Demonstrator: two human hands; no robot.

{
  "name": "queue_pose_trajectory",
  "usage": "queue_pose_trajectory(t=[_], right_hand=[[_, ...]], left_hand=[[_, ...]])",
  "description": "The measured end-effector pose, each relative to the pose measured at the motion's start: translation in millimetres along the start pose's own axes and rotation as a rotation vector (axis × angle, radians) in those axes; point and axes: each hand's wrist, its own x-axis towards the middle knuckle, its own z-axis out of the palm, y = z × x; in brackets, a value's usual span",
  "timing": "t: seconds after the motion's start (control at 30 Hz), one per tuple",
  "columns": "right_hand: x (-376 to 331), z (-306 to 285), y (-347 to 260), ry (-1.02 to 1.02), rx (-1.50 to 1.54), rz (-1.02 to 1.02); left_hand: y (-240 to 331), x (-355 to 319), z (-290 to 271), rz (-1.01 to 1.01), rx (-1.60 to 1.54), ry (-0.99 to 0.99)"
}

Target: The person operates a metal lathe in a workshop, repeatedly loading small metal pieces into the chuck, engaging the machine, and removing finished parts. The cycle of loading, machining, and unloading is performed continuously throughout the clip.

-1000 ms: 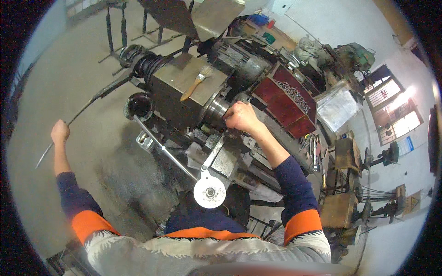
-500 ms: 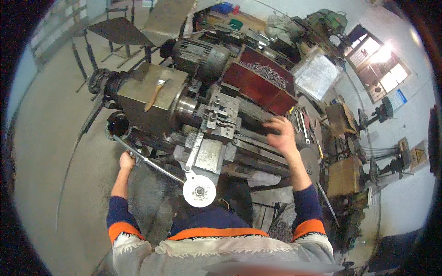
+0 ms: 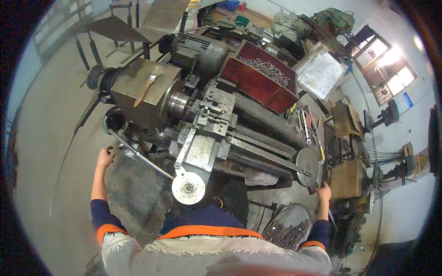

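Observation:
In front of me stands a metal lathe with a grey headstock (image 3: pixel 152 83), a chuck (image 3: pixel 179 103) and a tool post (image 3: pixel 214 110) on its carriage. A white round handwheel (image 3: pixel 188 188) is on its near side. My left hand (image 3: pixel 106 157) hangs beside a long metal lever (image 3: pixel 147 161), apart from it, fingers loosely curled with a gap to the thumb. Low at the right, my right hand (image 3: pixel 323 192) is closed by the edge of a round metal plate (image 3: pixel 308 165). What its fingers hold is hidden.
A brush (image 3: pixel 146 89) lies on the headstock. Behind the bed, a red box (image 3: pixel 251 80) holds many small metal parts. Wrenches (image 3: pixel 307 124) and other hand tools lie right of it. A motor (image 3: pixel 198 53) stands behind the headstock; a stool (image 3: pixel 287 225) is at my right.
My left hand has come off the lever area and moved left. My right hand has gone from above the bed down and right to the round plate's edge. The view has shifted slightly.

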Motion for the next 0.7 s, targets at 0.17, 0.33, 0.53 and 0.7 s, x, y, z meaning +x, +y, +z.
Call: queue_pose_trajectory(t=[0.17, 0.33, 0.53, 0.7], right_hand=[[10, 24, 103, -0.238, -0.365, -0.043], [-10, 37, 116, -0.043, -0.277, 0.078], [-71, 23, 74, -0.054, -0.271, 0.25], [-96, 63, 99, 0.065, -0.156, 0.297]], left_hand=[[37, -4, -24, -0.05, -0.503, 0.207], [98, 17, -8, -0.068, -0.679, 0.254], [110, 32, 26, -0.077, -0.93, 0.519], [153, 16, 40, -0.129, -1.045, 0.695]])
